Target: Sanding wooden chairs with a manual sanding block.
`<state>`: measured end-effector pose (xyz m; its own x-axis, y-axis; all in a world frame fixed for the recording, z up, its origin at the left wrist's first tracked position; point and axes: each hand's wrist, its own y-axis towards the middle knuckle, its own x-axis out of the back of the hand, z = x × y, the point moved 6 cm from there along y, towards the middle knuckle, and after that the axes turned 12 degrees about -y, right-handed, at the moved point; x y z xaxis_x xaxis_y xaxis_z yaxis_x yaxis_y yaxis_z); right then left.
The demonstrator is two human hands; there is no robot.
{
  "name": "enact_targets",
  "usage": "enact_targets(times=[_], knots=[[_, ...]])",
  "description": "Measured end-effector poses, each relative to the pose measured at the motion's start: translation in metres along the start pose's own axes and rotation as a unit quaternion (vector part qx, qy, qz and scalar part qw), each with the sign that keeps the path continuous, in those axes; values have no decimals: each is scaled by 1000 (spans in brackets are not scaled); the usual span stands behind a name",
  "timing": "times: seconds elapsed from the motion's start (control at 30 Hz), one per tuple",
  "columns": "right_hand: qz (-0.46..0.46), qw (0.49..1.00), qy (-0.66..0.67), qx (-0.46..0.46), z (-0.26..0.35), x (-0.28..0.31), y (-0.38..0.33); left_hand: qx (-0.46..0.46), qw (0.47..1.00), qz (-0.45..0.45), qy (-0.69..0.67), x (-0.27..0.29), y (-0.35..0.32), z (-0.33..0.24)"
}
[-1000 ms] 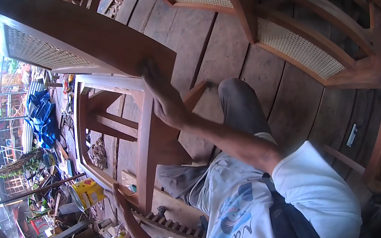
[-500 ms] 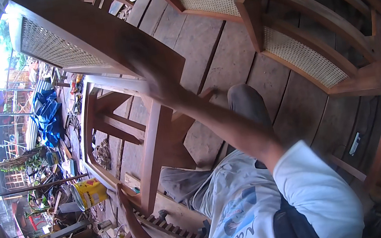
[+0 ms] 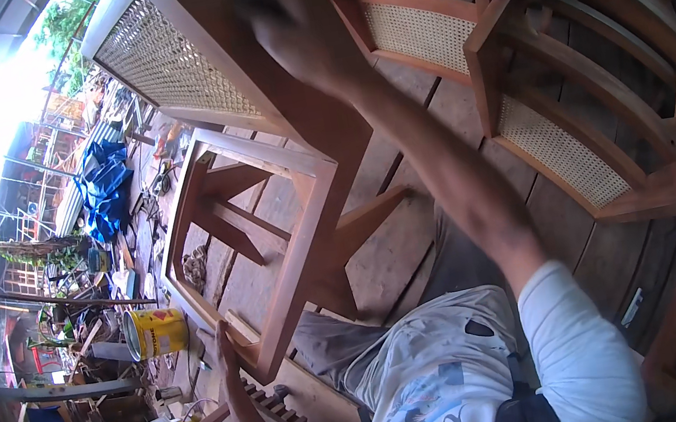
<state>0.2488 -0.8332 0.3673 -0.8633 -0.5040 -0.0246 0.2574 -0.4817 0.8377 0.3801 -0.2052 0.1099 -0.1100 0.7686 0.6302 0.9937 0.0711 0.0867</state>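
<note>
A reddish-brown wooden chair (image 3: 310,175) with an open seat frame tilts in front of me, its legs pointing right. Woven cane (image 3: 172,56) fills its backrest. My right hand (image 3: 303,44), blurred, is closed against the wide outer side of the backrest. A dark pad-like thing (image 3: 263,4) shows under its fingers; its exact kind is too smeared to tell. At the seat frame's near left corner, my left hand (image 3: 225,357) lies along the outer edge with its fingers stretched. I see that hand edge-on, so part of its fingers is hidden.
More cane-panelled chairs (image 3: 562,149) stand at the right on the plank floor (image 3: 397,246). To the left are a yellow tin (image 3: 156,332), a blue tarp (image 3: 105,184) and scattered scraps. A slatted wooden piece (image 3: 305,419) lies near my left forearm.
My right hand has moved up and away along the backrest's side, and the dark thing under it now shows. My left hand keeps its place at the frame corner. The whole view has shifted slightly.
</note>
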Motion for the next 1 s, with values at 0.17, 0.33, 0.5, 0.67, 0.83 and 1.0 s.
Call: enact_targets(times=[0.17, 0.33, 0.5, 0.67, 0.83, 1.0], knots=[[41, 995, -71, -49, 11, -13, 17, 16, 999, -5, -31, 1, -5, -2], [-37, 960, -51, -274, -133, 8, -238, -2, 1000, 20, -15, -7, 13, 3], [-43, 959, -123, -253, -99, -21, -258, -8, 999, 22, -23, 2, 14, 32], [16, 981, -72, -182, -33, -46, -325, -4, 998, 7, -59, 0, 11, 18], [-13, 998, -68, 10, -22, -37, -166, 14, 998, 29, -59, -4, 16, 12], [-25, 999, -41, 19, -21, -35, -176, 14, 998, 28, -52, -4, 13, -1]])
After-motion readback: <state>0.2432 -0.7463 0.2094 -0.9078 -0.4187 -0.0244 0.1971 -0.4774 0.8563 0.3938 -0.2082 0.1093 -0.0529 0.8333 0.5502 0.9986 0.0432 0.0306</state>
